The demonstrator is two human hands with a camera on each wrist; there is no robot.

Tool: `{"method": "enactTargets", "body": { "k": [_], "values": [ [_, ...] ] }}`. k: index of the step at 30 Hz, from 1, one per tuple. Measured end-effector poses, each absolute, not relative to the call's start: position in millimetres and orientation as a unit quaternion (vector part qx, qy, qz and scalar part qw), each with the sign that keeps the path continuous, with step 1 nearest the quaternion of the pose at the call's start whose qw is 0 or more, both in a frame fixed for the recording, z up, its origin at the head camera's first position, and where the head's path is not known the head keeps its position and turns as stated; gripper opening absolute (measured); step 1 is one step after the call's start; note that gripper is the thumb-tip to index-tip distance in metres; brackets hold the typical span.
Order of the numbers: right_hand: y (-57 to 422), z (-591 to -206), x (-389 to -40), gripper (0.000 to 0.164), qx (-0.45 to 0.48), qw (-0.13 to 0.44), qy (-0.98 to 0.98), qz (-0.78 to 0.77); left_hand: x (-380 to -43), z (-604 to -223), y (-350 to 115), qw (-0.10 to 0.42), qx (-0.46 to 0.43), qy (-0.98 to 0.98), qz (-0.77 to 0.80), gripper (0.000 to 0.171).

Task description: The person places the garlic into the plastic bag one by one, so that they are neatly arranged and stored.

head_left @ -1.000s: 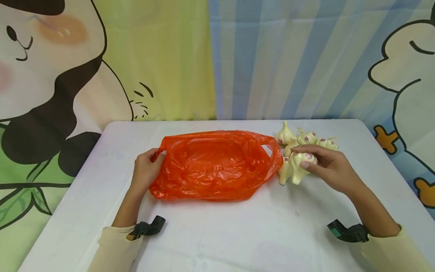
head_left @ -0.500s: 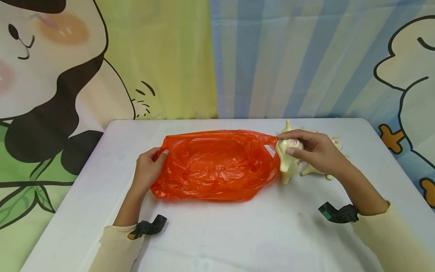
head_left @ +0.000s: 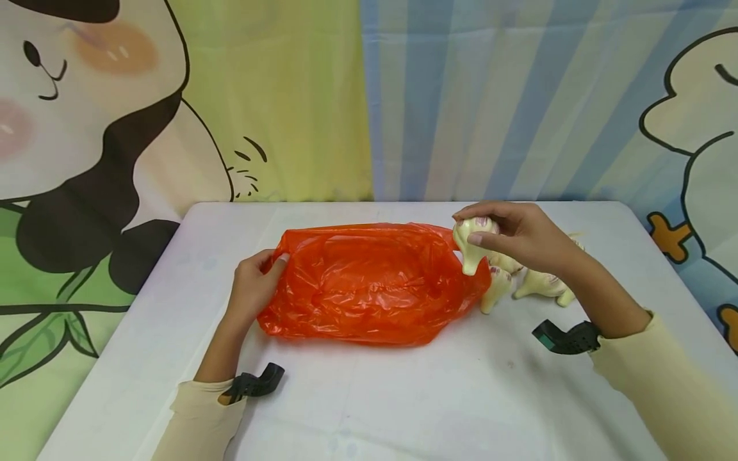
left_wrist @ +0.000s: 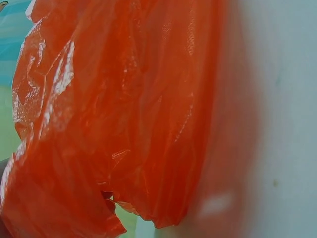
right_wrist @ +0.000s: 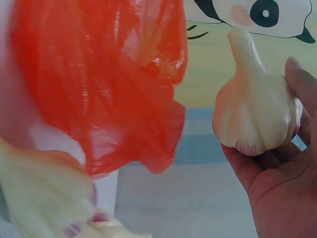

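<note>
My left hand (head_left: 254, 286) pinches the left end of a red plastic bag (head_left: 363, 288), which is held up off the table and spread wide. In the left wrist view the bag (left_wrist: 114, 109) covers most of that hand. My right hand (head_left: 521, 234) grips a garlic bulb (head_left: 474, 237) between thumb and fingers, stem pointing down, raised at the bag's right end and overlapping its handle. The right wrist view shows this same bulb (right_wrist: 257, 104) in the fingers of the right hand (right_wrist: 277, 183), a little apart from the bag.
More garlic bulbs (head_left: 542, 285) lie on the white table (head_left: 392, 397) below and behind the right hand, some partly hidden by it. A patterned curtain (head_left: 311, 102) hangs behind the table's far edge. A black wrist camera (head_left: 567, 337) sits on the right wrist.
My right hand has lifted the garlic bulb from the pile and carried it leftward and up to the bag's right end. The left hand keeps its hold on the bag.
</note>
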State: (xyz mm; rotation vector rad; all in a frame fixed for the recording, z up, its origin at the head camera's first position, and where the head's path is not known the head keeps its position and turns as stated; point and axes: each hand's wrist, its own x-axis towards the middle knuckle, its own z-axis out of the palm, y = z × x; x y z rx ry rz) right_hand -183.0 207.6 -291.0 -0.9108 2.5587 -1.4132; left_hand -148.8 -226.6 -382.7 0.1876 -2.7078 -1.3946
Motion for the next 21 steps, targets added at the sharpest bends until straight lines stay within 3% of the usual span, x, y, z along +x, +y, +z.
{"method": "enactTargets", "body": {
  "k": [8,21],
  "values": [
    [189.7,-274.6,-196.0,0.032,-0.272,0.075,0.842,-0.460,-147.7,-381.5,-225.5,0.044,0.069,-0.884,-0.460,0.043],
    [142.3,-282.7,-220.0,0.032,-0.302,0.111,0.808,-0.494,-147.6,-382.9,-224.6,0.036,0.073,-0.885,-0.458,0.046]
  ]
}}
